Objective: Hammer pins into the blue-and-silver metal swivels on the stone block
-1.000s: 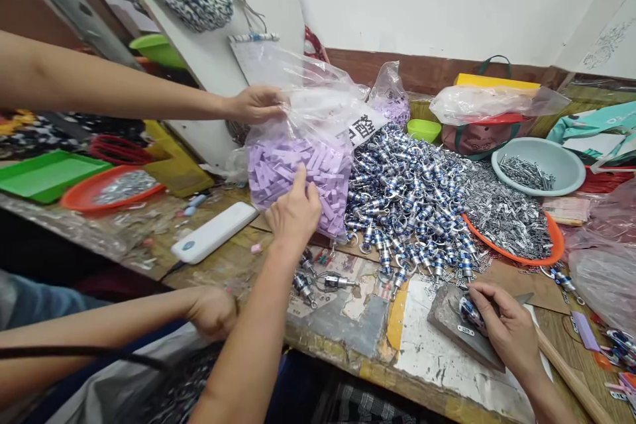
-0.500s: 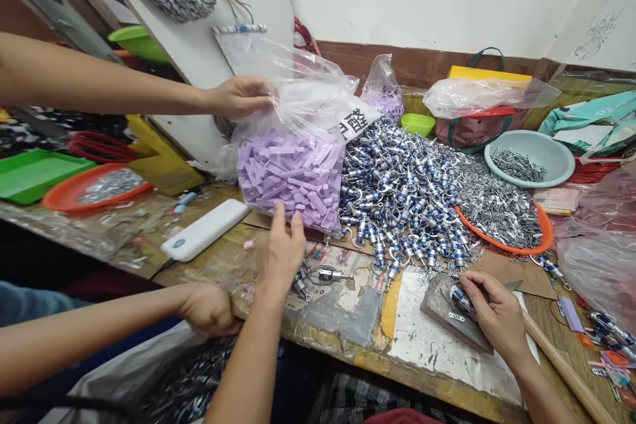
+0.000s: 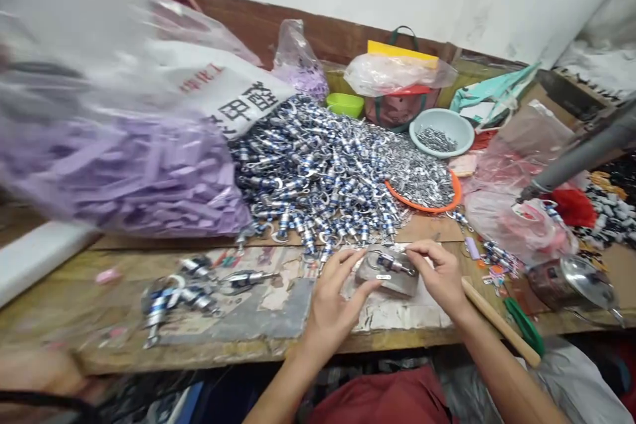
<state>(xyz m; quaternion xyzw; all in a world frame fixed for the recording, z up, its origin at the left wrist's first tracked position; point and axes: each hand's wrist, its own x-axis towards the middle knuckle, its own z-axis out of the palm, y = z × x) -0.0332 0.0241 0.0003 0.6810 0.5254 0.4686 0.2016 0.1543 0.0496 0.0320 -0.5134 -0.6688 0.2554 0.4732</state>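
On a grey block [image 3: 403,288] lies a blue-and-silver keychain [image 3: 388,263], with a small oblong metal tag [image 3: 383,277] beside it. My right hand [image 3: 441,273] pinches the keychain's right end between thumb and fingertips. At the block's left side is my left hand [image 3: 334,297], thumb and fingers spread apart around that edge; whether its fingertips touch the keychain's ring I cannot tell. A large heap of similar keychains [image 3: 318,179] rises behind both hands. More metal tags [image 3: 422,175] are piled in an orange tray [image 3: 456,193].
A clear bag of purple strips [image 3: 149,179] stands at left, near loose keychains [image 3: 159,308]. To my right are a wooden handle [image 3: 499,321], a lidded metal pot [image 3: 571,281] and a grey pole [image 3: 571,162]. Behind sits a pale blue bowl [image 3: 464,136]. Another person's blurred hand [image 3: 40,371] shows lower left.
The view has swung right and closer. My left hand has left the purple-strip bag and come to the block. My right hand has shifted its hold to the keychain's right end.
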